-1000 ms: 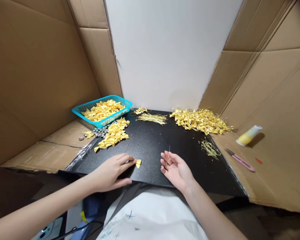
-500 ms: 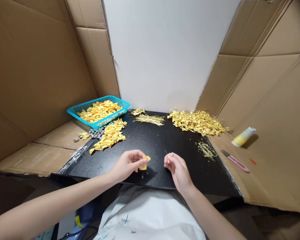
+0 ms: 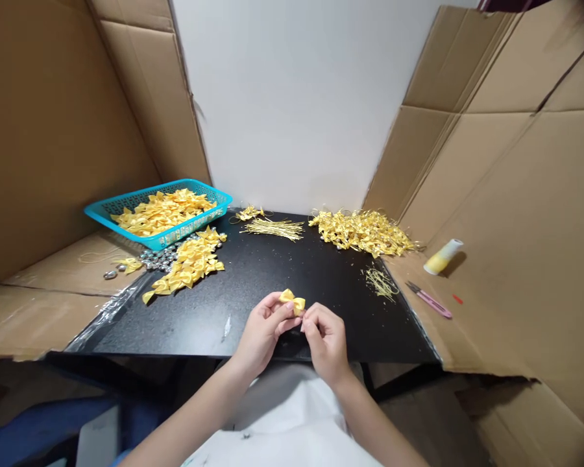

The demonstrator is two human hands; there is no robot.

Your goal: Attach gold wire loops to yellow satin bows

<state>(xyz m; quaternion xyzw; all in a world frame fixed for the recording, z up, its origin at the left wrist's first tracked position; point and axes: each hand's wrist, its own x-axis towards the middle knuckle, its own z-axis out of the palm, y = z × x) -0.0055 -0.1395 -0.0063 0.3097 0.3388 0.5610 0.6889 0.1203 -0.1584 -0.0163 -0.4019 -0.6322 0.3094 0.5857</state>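
Note:
A yellow satin ribbon bow is pinched between the thumb and fingers of my left hand, low over the front of the black table. My right hand is closed close beside it, its thumb and fingertips pressed together at the bow's lower right side. Half a second ago a thin dark needle stuck up from those fingertips; the fingers now hide it. Whether it has entered the bow I cannot tell.
Left: a blue basket of yellow bows, loose bows and silver bells. Back: gold cords and a pile of corded bows. Right: cord scraps, pink thread snips and a thread spool. Cardboard walls flank the table.
My hands have come together; the right one moved in to the bow. The bow is turned so its two loops show. The view has shifted, moving the table's things leftward.

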